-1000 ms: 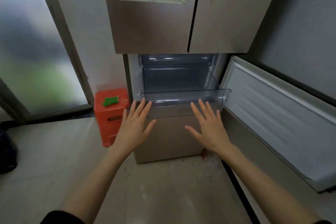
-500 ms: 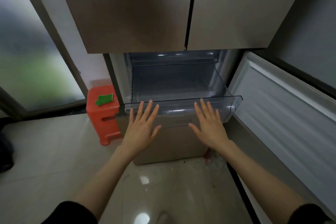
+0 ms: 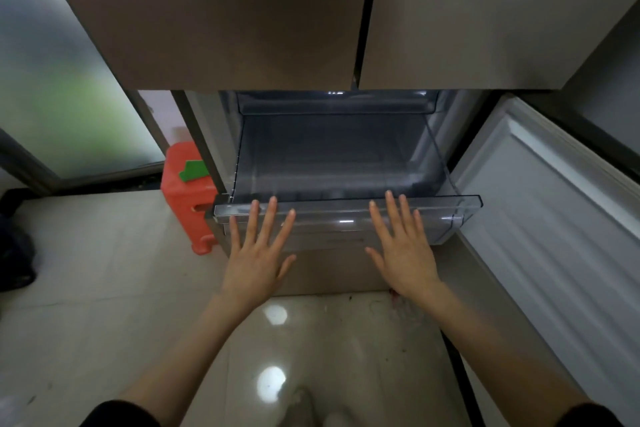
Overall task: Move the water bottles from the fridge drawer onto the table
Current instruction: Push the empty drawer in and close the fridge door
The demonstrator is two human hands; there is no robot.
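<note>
My left hand (image 3: 258, 255) and right hand (image 3: 401, 250) lie flat, fingers straight, on the drawer (image 3: 346, 215) front, holding nothing. I see no bottles; perhaps pushing unevenly jams it.

Dim room with a pale glossy floor (image 3: 104, 288).
A frosted glass window (image 3: 62, 80) stood far left; an orange stool (image 3: 183, 198) sat near it, ceiling lights glinting off tiles.

Both flat hands have reached the clear drawer (image 3: 346, 215) front.
</note>
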